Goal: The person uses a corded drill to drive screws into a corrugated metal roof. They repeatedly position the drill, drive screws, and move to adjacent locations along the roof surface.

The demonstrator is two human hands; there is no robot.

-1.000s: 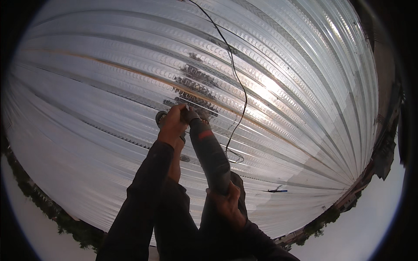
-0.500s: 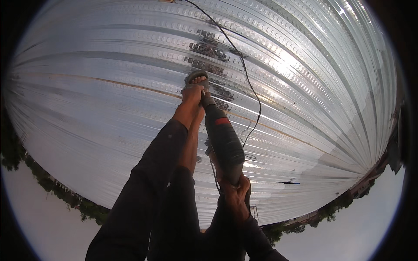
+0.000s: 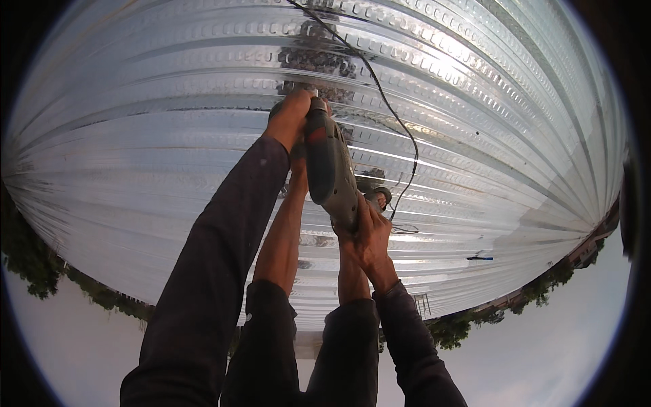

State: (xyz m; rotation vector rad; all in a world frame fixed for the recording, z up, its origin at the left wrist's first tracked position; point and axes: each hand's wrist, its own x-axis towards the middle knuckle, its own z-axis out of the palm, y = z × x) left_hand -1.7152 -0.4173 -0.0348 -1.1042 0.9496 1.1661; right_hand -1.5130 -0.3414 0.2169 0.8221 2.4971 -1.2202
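A dark power drill with a red patch points away from me over ribbed silvery metal sheeting. My right hand is closed around its rear handle. Beside the drill's nose is my left hand, its fingers bent down and drawn together close to the chuck. What those fingers hold is hidden by the hand and the drill. The drill's tip and its contact with the sheet cannot be made out.
My sandalled feet stand on the sheeting, the right sandal beside the drill handle. A black cable curves across on the right. A thin blue-and-black object lies farther right. Trees show past the sheet's edge.
Both hands and the drill have shifted up in the picture, and the drill's nose has moved slightly left. My right foot has come into sight beside the handle.
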